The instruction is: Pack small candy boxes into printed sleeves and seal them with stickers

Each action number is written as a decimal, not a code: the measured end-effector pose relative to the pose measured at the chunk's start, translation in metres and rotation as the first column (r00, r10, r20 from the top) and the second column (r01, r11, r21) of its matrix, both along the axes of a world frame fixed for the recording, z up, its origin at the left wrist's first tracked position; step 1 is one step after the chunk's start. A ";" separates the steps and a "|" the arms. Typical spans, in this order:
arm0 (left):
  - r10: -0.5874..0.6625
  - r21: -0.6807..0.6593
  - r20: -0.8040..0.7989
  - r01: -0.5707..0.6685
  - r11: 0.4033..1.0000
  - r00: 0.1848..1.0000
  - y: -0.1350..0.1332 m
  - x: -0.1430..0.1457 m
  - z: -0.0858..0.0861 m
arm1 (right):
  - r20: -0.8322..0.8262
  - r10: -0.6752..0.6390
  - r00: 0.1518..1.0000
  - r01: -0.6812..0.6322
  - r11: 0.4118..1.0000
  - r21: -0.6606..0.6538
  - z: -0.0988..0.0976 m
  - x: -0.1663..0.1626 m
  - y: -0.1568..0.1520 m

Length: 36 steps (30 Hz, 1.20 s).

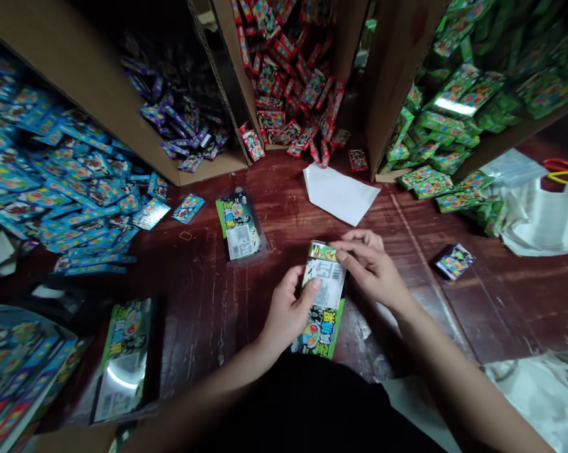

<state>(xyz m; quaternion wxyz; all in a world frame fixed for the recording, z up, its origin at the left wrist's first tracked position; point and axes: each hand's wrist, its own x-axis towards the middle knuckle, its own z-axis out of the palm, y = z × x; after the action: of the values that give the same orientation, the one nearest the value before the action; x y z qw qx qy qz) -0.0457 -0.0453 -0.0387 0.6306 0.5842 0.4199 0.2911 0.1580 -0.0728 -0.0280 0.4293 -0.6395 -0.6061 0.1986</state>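
Well, from the head view: gripping the printed packet (329,294) in the left hand (286,311), with the thumb pressed flat on top, on the near side of the white paper (343,194). Touching the packet's far end with the right hand (375,270), with fingers bent at the corner; cannot tell whether pinching. Left of the white paper, on the dark table (510,302), a second packet (239,223), then a lone blue box (188,208) and heaped blue boxes (85,182). Beyond the white paper, red boxes (288,82); beyond and leftward of it, purple boxes (189,123). Right of the white paper, green boxes (446,126), plus, nearer the body than it, a small dark box (455,261)
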 end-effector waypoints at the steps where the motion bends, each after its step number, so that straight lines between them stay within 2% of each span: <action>1: 0.015 0.005 0.006 -0.015 1.000 1.000 0.000 -0.001 -0.001 | 0.023 0.064 0.998 -0.064 0.998 -0.022 0.003 0.002 0.000; 3: 0.064 0.020 0.039 -0.064 0.998 0.997 0.000 -0.004 -0.003 | 0.023 0.134 0.991 -0.133 0.990 -0.048 0.005 0.001 0.000; 6: 0.105 0.056 0.103 -0.111 0.992 0.989 0.005 -0.010 -0.004 | -0.149 0.067 0.987 -0.072 0.997 -0.031 -0.003 -0.009 -0.006; 10: -0.007 0.073 0.093 0.000 0.997 0.996 0.016 -0.022 -0.004 | -0.515 -0.041 0.856 -0.029 0.991 -0.128 -0.025 -0.030 -0.022; 13: -0.108 0.030 0.051 0.106 0.994 0.993 0.027 -0.030 -0.006 | -0.598 -0.105 0.795 -0.033 0.976 -0.215 -0.033 -0.040 -0.028; 15: -0.182 -0.003 0.038 0.182 0.983 0.983 0.035 -0.035 -0.008 | -0.617 -0.120 0.778 -0.057 0.964 -0.260 -0.032 -0.041 -0.029; 20: -0.343 -0.042 0.006 0.343 0.938 0.939 0.054 -0.048 -0.008 | -0.639 -0.049 0.767 -0.190 0.935 -0.300 -0.023 -0.038 -0.022; 23: -0.378 -0.043 -0.011 0.377 0.925 0.926 0.060 -0.053 -0.005 | -0.581 0.009 0.814 -0.228 0.925 -0.305 -0.019 -0.038 -0.017; 26: -0.338 -0.049 -0.029 0.336 0.941 0.941 0.061 -0.056 -0.004 | -0.520 -0.029 0.854 -0.131 0.954 -0.268 -0.020 -0.045 -0.017; 29: -0.269 -0.028 -0.045 0.268 0.963 0.962 0.061 -0.057 -0.007 | -0.572 -0.178 0.800 0.016 0.961 -0.277 -0.026 -0.056 -0.020; 31: -0.225 -0.002 -0.017 0.225 0.974 0.974 0.061 -0.056 -0.009 | -0.561 -0.224 0.797 0.047 0.949 -0.312 -0.028 -0.062 -0.022; 33: -0.189 0.021 0.015 0.188 0.982 0.982 0.061 -0.055 -0.010 | -0.523 -0.210 0.826 0.033 0.945 -0.326 -0.027 -0.064 -0.022; 36: -0.127 0.016 0.004 0.126 0.992 0.992 0.062 -0.053 -0.007 | -0.471 -0.103 0.876 -0.016 0.970 -0.241 -0.023 -0.064 -0.020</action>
<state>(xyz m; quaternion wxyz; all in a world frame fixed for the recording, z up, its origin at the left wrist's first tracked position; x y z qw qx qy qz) -0.0988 0.0167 -0.0459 0.6443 0.6137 0.3781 0.2554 0.0941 -0.0925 -0.0508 0.4908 -0.6305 -0.4379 0.4121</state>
